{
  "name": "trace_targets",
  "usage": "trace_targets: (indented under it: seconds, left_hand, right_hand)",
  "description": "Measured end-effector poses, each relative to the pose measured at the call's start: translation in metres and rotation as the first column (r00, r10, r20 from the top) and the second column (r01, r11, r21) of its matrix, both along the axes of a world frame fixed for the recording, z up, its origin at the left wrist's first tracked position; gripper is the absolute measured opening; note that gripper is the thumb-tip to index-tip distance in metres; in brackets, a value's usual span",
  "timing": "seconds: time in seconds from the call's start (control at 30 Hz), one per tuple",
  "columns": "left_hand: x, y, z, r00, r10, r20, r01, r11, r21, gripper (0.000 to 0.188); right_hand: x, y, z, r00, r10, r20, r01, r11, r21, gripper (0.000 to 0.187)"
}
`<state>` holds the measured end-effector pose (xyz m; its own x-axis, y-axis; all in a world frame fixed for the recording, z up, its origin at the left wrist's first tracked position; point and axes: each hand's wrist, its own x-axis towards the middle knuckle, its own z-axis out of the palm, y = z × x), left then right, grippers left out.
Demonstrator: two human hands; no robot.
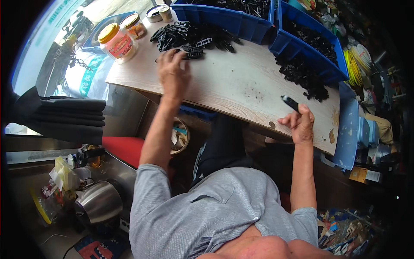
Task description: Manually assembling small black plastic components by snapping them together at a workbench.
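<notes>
My right hand (299, 123) is closed on a small elongated black plastic part (290, 103), held between thumb and forefinger above the table's front right. The part points up and to the left, and its far end looks lighter. My left hand (174, 77) is over the table's left side, slightly blurred, with bent fingers spread apart at the near edge of a pile of black plastic parts (181, 34). Some parts in that pile are long, with slotted openings. Whether the left fingertips touch one is hard to make out; I see nothing held.
Blue bins (224, 17) of black parts stand at the back. Small black pieces (302, 77) lie beside the right bin (310, 41). Two yellow-lidded jars (117, 45) are at the back left. Below left are a steel kettle (99, 203) and a round waste bin (186, 140).
</notes>
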<state>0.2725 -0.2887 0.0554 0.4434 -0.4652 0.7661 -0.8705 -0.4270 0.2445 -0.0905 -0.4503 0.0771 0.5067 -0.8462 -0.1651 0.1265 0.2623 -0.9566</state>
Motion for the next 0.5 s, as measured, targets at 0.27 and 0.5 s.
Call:
trace_targets:
  seconds: [0.27,0.5]
  left_hand:
    - [0.020,0.024,-0.018,0.998,-0.033,-0.051,0.045,0.964,0.263,0.038]
    - [-0.031,0.001,-0.018,0.978,-0.162,-0.132,0.199,0.919,0.339,0.051]
  right_hand:
    - [-0.066,-0.057,0.003,0.798,-0.603,-0.002,0.597,0.789,0.145,0.041]
    - [-0.076,-0.070,-0.001,0.791,-0.596,-0.136,0.603,0.798,0.011,0.020]
